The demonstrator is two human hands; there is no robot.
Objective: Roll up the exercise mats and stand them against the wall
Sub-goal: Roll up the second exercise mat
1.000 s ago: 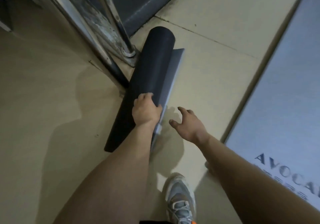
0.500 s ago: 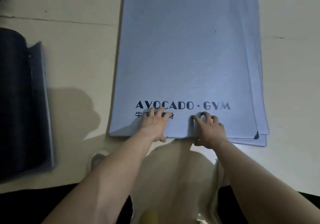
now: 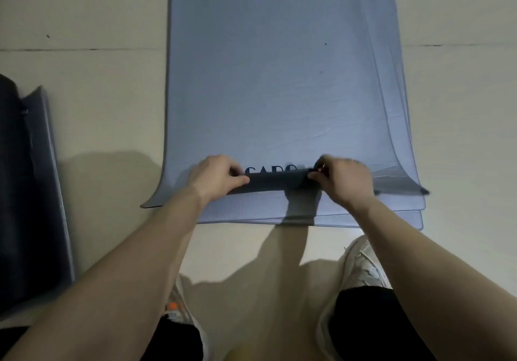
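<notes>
A blue exercise mat (image 3: pixel 282 81) lies flat on the floor ahead of me, on top of other blue mats (image 3: pixel 397 215) whose edges show at the near right. Its near edge is folded over, showing the dark underside (image 3: pixel 277 183) and covering part of the printed lettering. My left hand (image 3: pixel 215 176) pinches the folded edge on the left. My right hand (image 3: pixel 340 179) pinches it on the right. A rolled dark mat (image 3: pixel 25 192) lies on the floor at the far left.
Pale tiled floor (image 3: pixel 92 103) surrounds the mats, with a joint line running across it. My shoes (image 3: pixel 363 265) and knees are at the bottom of the view, just short of the mats' near edge.
I let go of the rolled dark mat and turned to the flat blue mats. Both hands went to the top mat's near edge and have now folded it over.
</notes>
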